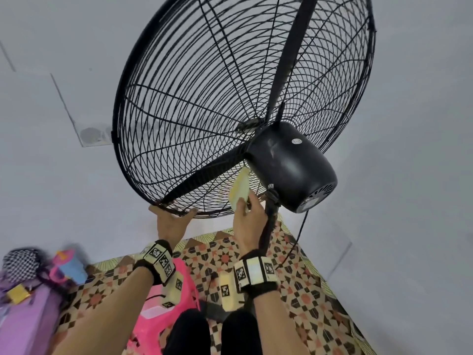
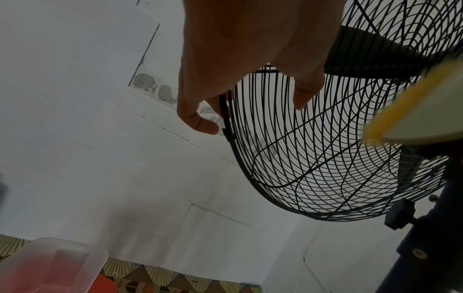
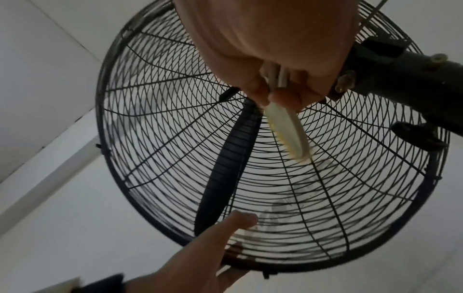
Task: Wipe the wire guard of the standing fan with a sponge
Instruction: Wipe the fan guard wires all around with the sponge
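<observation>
Just above the right hand (image 1: 247,221), whose fingers (image 1: 240,204) pinch the sponge (image 1: 240,189) against the wire guard (image 1: 194,103) beside the motor housing (image 1: 291,165): press lightly along the wires, left hand (image 1: 172,221) curled on the lower rim, steadying.

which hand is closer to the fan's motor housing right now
Right. The right hand, holding the sponge against the wire guard, is just below and beside the motor housing. The left hand grips the guard's bottom rim, farther off to the left.
</observation>
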`<action>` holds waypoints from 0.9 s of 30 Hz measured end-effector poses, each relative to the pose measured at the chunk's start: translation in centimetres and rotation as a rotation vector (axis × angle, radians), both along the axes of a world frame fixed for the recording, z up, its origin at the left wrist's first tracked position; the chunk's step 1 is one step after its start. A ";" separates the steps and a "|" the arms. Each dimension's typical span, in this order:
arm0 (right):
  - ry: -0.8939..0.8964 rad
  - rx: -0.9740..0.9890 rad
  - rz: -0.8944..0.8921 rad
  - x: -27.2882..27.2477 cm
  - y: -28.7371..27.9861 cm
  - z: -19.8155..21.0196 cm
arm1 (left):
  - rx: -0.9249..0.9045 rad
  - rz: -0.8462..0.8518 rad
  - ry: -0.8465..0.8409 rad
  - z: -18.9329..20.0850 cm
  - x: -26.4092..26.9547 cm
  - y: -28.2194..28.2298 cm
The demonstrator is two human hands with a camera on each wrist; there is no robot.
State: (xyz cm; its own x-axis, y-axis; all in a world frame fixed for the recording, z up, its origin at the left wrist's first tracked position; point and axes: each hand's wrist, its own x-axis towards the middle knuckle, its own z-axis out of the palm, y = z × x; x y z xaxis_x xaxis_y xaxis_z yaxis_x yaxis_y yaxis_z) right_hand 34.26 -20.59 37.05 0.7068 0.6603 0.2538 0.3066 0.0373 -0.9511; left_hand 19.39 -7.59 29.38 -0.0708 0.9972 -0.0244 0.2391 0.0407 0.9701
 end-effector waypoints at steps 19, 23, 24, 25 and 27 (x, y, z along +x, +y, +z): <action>-0.071 0.157 -0.206 -0.3 2.8 -1.1 | -0.020 -0.035 0.017 0.1 -0.2 -0.2; -0.166 0.259 -0.157 -1.6 2.5 -1.9 | -0.029 -0.031 0.021 0.0 -0.3 0.0; -0.168 0.261 -0.174 -1.4 2.2 -2.4 | -0.024 -0.026 0.025 -0.2 -0.3 -0.1; -0.146 0.242 -0.208 -1.1 2.1 -2.6 | -0.016 -0.039 0.019 0.0 -0.3 -0.4; -0.059 0.166 -0.256 -0.5 2.2 -2.7 | -0.025 -0.059 -0.003 0.2 -0.3 -0.6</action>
State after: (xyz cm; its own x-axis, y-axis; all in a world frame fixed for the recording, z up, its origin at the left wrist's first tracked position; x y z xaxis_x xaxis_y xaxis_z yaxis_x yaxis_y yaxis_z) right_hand 33.79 -18.34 34.39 0.8259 0.4085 0.3886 0.3803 0.1052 -0.9189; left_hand 19.05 -8.21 29.59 -0.0120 0.9987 -0.0494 0.2391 0.0508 0.9697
